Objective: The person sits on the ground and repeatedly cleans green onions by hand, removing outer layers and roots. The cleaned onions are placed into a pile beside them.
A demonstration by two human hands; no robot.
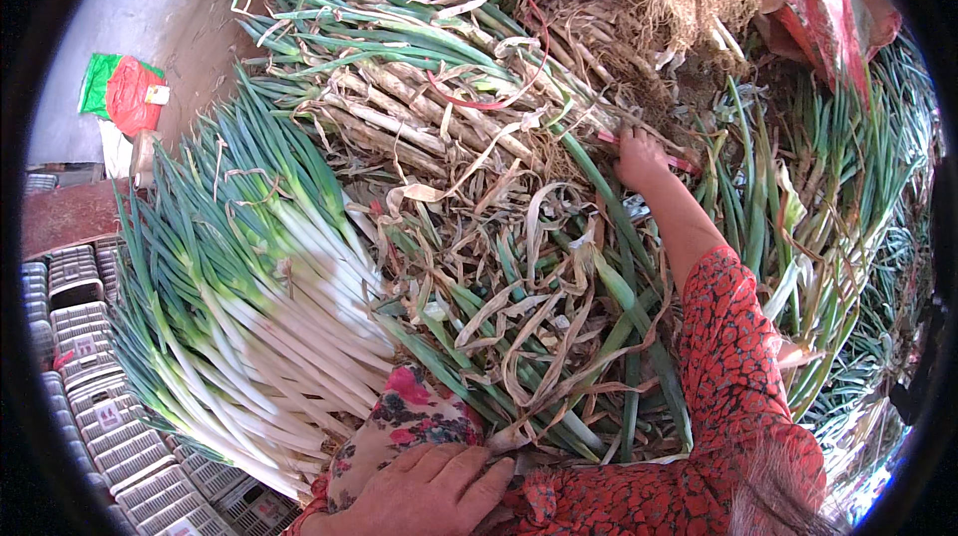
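My left hand (pixel 430 487) lies palm down by a floral-patterned cloth (pixel 400 424) over what looks like my knee, holding nothing visible. My right hand (pixel 641 159) reaches forward to the root ends of a pile of untrimmed green onions (pixel 419 117) with dry brown outer leaves. A pinkish-red strip (pixel 682 165) shows on both sides of that hand; its fingertips are hidden, so whether it grips the strip cannot be told. To the left lie cleaned green onions (pixel 299 311), white stalks side by side. Between them and my right arm is a heap of peeled dry leaves (pixel 516 296).
Stacked plastic crates (pixel 112 409) stand at the lower left. Red and green bags (pixel 135 93) sit by the pale wall. Bundles with shaggy roots (pixel 696 4) lie at the top, beside a red woven sack (pixel 812 4). More green onions (pixel 831 184) stand along the right.
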